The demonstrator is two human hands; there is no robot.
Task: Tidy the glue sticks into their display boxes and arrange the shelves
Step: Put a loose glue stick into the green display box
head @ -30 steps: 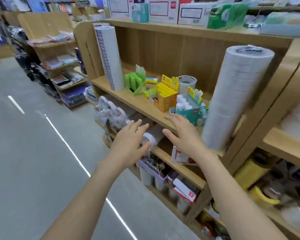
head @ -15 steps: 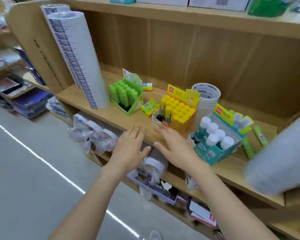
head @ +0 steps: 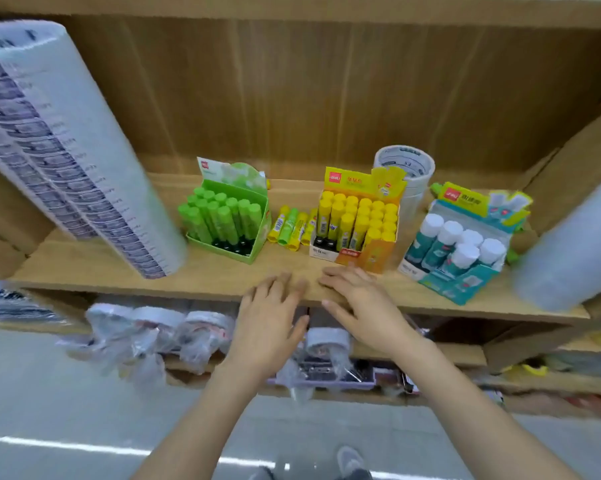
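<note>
At the far left of the wooden shelf (head: pixel 205 280) leans a tall wrapped stack of tape rolls (head: pixel 67 143), tilted toward the middle. Just right of its foot stands the green display box (head: pixel 261 237), its green glue sticks (head: pixel 219 216) upright inside with the back rows filled and gaps along the front. Between this box and the next, a few loose glue sticks (head: pixel 290 225), yellow and green, lie flat on the shelf side by side. The yellow display box (head: pixel 378 252) stands beside them, packed with yellow-capped glue sticks (head: pixel 364 216). Behind its right corner is a white stack of tape rolls (head: pixel 404 164). Further right sits a teal display box (head: pixel 465 282) of white-capped glue bottles (head: pixel 465 244), turned at an angle to the shelf edge. A large pale stack (head: pixel 569 247) at the far right is blurred.

Both hands are at the shelf's front edge, apart from each other, fingers straight and spread, holding nothing. The left hand (head: pixel 267 323) reaches the edge with its fingertips; the right hand (head: pixel 364 303) lies over the edge, just in front of the yellow display box. Whether either presses on the wood cannot be told. Below, bagged tape rolls (head: pixel 146 327) crowd the lower shelf.
</note>
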